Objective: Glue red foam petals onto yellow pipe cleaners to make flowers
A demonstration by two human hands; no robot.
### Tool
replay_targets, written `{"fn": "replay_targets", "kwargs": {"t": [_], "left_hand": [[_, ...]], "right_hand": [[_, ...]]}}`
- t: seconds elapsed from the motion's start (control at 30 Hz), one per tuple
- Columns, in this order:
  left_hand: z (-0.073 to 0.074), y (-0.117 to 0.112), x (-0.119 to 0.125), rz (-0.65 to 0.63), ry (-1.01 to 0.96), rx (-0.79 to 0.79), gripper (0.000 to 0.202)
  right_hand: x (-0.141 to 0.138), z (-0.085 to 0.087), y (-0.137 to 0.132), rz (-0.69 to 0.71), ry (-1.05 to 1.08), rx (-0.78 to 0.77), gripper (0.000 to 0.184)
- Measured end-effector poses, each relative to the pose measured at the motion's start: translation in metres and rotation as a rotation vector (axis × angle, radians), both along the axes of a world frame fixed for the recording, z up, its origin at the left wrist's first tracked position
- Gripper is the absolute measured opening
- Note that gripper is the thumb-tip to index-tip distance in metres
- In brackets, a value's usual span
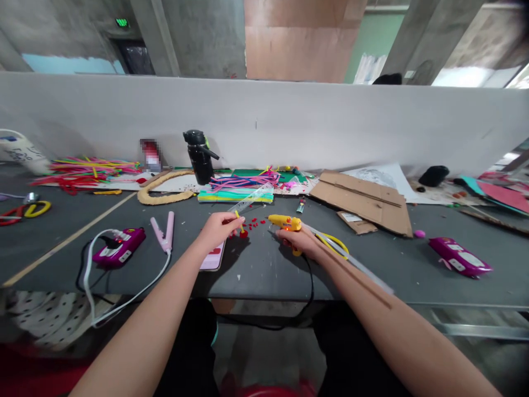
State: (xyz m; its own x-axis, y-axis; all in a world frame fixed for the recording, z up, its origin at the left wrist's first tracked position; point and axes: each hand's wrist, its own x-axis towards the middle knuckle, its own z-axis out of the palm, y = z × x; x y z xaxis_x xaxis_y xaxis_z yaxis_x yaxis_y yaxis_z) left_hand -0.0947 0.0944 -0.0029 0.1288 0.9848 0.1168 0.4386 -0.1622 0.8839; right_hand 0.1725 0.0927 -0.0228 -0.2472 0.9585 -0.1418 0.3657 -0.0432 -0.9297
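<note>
Between the fingers of my left hand point(222, 227) is a thin yellow stem point(237, 214) with a small red piece point(243, 234) at its lower end. A phone point(212, 259) with a lit pinkish screen lies partly under that hand. My right hand point(300, 240) is wrapped round a yellow hot glue gun point(285, 221), its nozzle pointing left toward the red piece but apart from it. A glue stick trails behind the gun over my forearm. Small red scraps point(254, 225) are scattered on the table between the two hands.
Behind the hands are bundled pipe cleaners point(248, 181), a clear ruler point(258, 194) and a black bottle point(200, 157). Cardboard point(363, 201) lies at right. Purple power strips point(119, 248) and a pink hair-straightener-like tool point(166, 234) sit left; yellow-handled scissors point(336, 245) lie by my right wrist.
</note>
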Motion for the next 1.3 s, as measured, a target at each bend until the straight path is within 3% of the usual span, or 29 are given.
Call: {"fn": "replay_targets", "kwargs": {"t": [0.1,0.3,0.47,0.83,1.3], "left_hand": [[0.000,0.000,-0.002,0.002,0.105,0.059,0.043],[-0.002,0.005,0.002,-0.002,0.109,0.059,0.046],[-0.009,0.009,0.006,-0.029,0.099,0.084,0.048],[-0.008,0.004,0.008,-0.046,0.140,0.104,0.044],[-0.005,0.000,0.011,-0.004,0.144,0.071,0.043]], "right_hand": [[-0.002,-0.007,-0.002,0.024,-0.021,-0.014,0.022],[-0.002,-0.013,-0.003,0.074,-0.103,0.017,0.031],[-0.007,-0.011,-0.005,0.144,-0.119,0.039,0.034],[-0.008,-0.012,-0.003,0.216,-0.287,0.088,0.036],[-0.011,-0.006,-0.005,0.256,-0.266,0.113,0.033]]}}
